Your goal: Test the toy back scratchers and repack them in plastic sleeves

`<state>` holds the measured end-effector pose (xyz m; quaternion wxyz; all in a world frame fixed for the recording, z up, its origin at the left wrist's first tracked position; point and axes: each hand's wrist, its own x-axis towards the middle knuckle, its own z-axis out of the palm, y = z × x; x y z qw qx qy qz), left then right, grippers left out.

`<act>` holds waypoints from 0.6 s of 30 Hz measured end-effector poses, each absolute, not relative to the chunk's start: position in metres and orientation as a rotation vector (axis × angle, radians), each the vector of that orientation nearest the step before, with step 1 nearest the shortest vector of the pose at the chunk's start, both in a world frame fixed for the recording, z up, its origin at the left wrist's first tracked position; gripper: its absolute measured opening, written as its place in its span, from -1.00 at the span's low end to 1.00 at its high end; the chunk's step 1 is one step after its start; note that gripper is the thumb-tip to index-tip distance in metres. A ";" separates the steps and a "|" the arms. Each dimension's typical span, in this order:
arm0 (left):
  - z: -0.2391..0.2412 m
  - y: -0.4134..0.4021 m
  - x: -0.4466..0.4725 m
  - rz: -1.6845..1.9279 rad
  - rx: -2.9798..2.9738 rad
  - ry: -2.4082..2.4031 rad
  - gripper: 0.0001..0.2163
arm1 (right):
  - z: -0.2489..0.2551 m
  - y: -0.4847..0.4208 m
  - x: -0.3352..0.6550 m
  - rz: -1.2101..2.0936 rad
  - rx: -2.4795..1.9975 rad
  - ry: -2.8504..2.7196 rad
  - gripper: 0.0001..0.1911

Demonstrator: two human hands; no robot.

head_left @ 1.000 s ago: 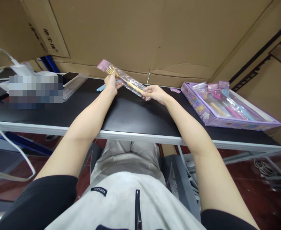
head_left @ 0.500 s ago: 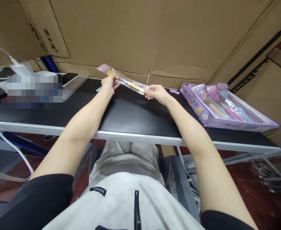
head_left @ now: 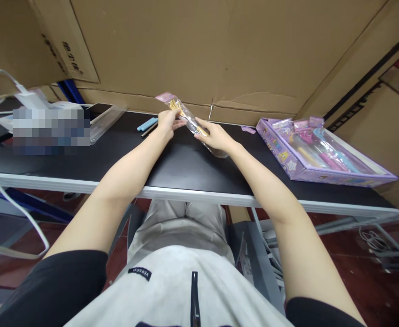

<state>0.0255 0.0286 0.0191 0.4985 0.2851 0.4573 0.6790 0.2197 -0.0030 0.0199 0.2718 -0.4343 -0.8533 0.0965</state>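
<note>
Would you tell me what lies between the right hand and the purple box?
Head view: a small pink scrap lies on the table between the right hand and purple box.

Soft, even indoor light with faint shadows. The dark surface (head_left: 182,165) carries a dull sheen. Edges bow outward, and one patch (head_left: 51,131) at left is pixelated.

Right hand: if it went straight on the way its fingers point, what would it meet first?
The right hand holds the clear packet and points along it, so it would probably meet the left hand first; depth is unclear.
</note>
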 end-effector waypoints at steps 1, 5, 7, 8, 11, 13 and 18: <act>0.020 0.027 0.027 1.656 0.704 1.111 -0.77 | 0.021 -0.004 0.219 0.292 -1.170 -2.293 -0.26; 0.025 0.020 0.031 1.602 0.732 1.105 -0.81 | 0.030 0.002 0.220 0.353 -1.210 -2.250 -0.34; 0.027 0.015 0.031 1.551 0.770 1.085 -0.82 | 0.039 0.007 0.227 0.316 -1.211 -2.223 -0.42; 0.028 0.013 0.031 1.522 0.795 1.078 -0.82 | 0.045 0.009 0.232 0.288 -1.210 -2.207 -0.45; 0.030 0.008 0.032 1.446 0.854 1.100 -0.83 | 0.071 0.004 0.259 0.206 -1.250 -2.138 -0.49; 0.030 0.008 0.031 1.418 0.883 1.139 -0.87 | 0.093 -0.008 0.285 0.152 -1.384 -2.097 -0.47; 0.029 0.020 0.014 1.431 0.938 1.240 -0.87 | 0.123 -0.043 0.368 -0.052 -1.919 -1.811 -0.40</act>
